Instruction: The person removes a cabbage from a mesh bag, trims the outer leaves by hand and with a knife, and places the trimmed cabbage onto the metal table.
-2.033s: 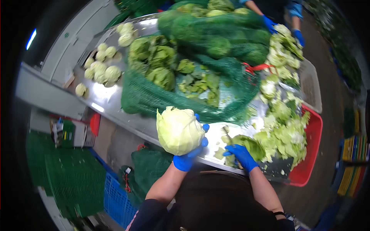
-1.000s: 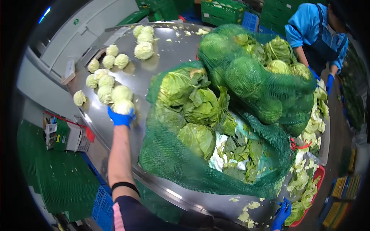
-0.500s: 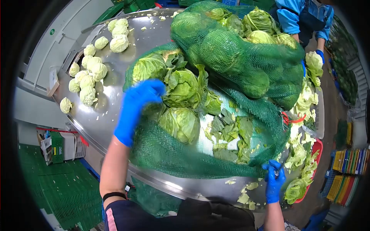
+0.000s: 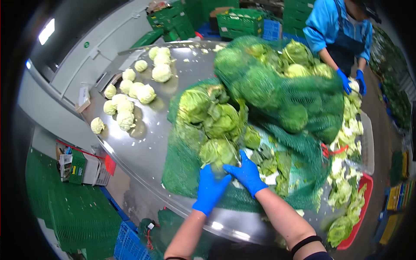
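My left hand [image 4: 211,188], in a blue glove, grips the near edge of a green cabbage [image 4: 218,151]. Just right of it, my blue-gloved right hand [image 4: 248,174] is closed on a knife [image 4: 237,157], whose thin blade points up along the cabbage's right side. Two more leafy cabbages, one at the back left [image 4: 193,105] and one in the middle [image 4: 222,121], lie behind it on an opened green net [image 4: 182,173]. Loose dark leaves [image 4: 268,162] are scattered right of my hands.
A full green net sack of cabbages [image 4: 260,84] lies at the back. Trimmed pale heads [image 4: 125,120] sit on the metal table [image 4: 151,151] at left. A red tub [image 4: 362,208] with leaves stands at right. A co-worker [image 4: 342,34] in blue handles a cabbage at the back right.
My left hand has come down from above the back-left cabbage to the near one. My right hand has moved left with the knife from the table's near right. The view has shifted.
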A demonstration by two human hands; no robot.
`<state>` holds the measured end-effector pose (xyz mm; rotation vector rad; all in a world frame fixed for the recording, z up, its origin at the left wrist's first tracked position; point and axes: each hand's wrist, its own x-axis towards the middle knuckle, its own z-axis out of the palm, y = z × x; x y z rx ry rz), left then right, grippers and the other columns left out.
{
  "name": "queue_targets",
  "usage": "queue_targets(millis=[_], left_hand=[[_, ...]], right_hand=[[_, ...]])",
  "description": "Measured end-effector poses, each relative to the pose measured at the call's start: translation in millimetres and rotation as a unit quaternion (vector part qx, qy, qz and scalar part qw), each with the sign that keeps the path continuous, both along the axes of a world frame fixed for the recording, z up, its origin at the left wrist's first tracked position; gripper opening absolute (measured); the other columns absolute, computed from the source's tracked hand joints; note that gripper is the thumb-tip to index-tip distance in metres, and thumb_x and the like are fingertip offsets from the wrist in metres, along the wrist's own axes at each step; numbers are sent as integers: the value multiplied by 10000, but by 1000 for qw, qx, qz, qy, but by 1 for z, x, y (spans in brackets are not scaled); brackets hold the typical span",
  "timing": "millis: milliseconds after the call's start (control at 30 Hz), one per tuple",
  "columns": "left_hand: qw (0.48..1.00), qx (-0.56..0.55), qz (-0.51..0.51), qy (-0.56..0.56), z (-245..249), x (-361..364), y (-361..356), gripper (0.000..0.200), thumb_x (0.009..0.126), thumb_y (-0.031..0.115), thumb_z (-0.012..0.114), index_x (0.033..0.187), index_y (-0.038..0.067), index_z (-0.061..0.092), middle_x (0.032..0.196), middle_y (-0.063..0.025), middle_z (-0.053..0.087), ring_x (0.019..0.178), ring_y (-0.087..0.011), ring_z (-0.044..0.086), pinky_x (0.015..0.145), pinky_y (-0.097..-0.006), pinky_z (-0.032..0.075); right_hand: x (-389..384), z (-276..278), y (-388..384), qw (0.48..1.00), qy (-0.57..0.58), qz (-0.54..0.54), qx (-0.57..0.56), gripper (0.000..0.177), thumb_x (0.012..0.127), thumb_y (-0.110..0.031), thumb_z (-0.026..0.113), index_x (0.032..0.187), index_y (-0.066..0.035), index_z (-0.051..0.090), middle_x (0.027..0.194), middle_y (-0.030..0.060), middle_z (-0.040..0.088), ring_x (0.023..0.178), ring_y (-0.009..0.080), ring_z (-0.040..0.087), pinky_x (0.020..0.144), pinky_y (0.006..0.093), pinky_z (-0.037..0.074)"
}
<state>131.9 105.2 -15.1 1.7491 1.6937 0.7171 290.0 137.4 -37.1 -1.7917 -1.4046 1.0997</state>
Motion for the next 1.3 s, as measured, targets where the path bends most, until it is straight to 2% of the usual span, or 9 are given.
queue_targets(millis=[167, 300, 367, 500, 700, 1000, 1167, 1233, 1300], left_hand=[[990, 53, 44, -121, -10, 3, 33, 820, 769, 305, 759, 1367, -73, 344, 1337, -228, 436, 1163, -289, 510, 972, -369, 420], [982, 0, 112, -149, -31, 31, 34, 712, 749, 298, 756, 1306, -43, 472, 1407, -276, 352, 1337, -401, 272, 1110, -432, 221], [971, 26, 149, -186, -26, 41, 30, 685, 754, 290, 750, 1296, -42, 496, 1438, -267, 338, 1368, -394, 226, 1134, -427, 170], [978, 80, 86, -174, -7, 59, -1, 768, 720, 287, 783, 1336, -30, 451, 1428, -228, 368, 1378, -368, 230, 1126, -443, 181], [960, 135, -106, -219, 49, 128, -67, 756, 715, 107, 790, 1354, -23, 408, 1404, -147, 386, 1301, -255, 368, 1090, -351, 282], [913, 7, -377, -156, 1, 215, -179, 787, 746, 260, 772, 1376, -17, 390, 1443, -261, 336, 1362, -358, 306, 1101, -420, 258], [895, 14, -446, -22, -29, 250, -199, 823, 733, 277, 784, 1394, 13, 370, 1414, -256, 369, 1336, -363, 336, 1105, -431, 263], [875, 57, -480, 16, -31, 252, -199, 853, 713, 246, 803, 1402, 17, 354, 1415, -237, 374, 1330, -347, 347, 1109, -428, 265], [836, -271, -395, -268, -37, 244, -184, 933, 651, 162, 842, 1416, 22, 327, 1432, -178, 363, 1330, -305, 344, 1116, -417, 271]], right_hand=[[6, -64, 29, 991, 123, 48, -11, 1062, 666, -484, 787, 1436, 30, 267, 1126, 230, 634, 1029, 308, 635, 865, 361, 499], [17, -56, 28, 949, 286, 76, -112, 939, 706, -352, 782, 1449, -39, 302, 1105, 167, 655, 959, 226, 644, 832, 329, 510], [13, -63, 17, 965, 256, 51, -20, 902, 704, -278, 778, 1452, -71, 318, 1087, 140, 663, 903, 187, 639, 800, 315, 517], [31, -37, -35, 969, 224, -54, 88, 959, 682, -177, 778, 1479, -69, 257, 1051, 129, 676, 872, 164, 643, 753, 301, 522], [97, 50, -140, 898, 336, -206, 198, 937, 726, -78, 762, 1464, 39, 197, 1317, 160, 504, 1145, 198, 539, 963, 327, 459], [152, 7, -339, 838, 181, -510, 72, 328, 824, -77, 688, 1127, 17, 603, 868, 36, 675, 716, 63, 594, 628, 241, 498], [171, -31, -390, 837, 155, -525, -10, 347, 829, -196, 703, 1113, -15, 618, 829, 43, 671, 688, 91, 601, 625, 252, 496], [196, -10, -397, 908, 126, -399, 13, 378, 808, -228, 732, 1089, -3, 617, 850, 60, 662, 752, 105, 606, 681, 272, 501], [213, -18, -411, 903, 195, -383, -1, 394, 813, -218, 731, 1114, -8, 589, 935, 72, 645, 849, 108, 599, 759, 301, 501]])
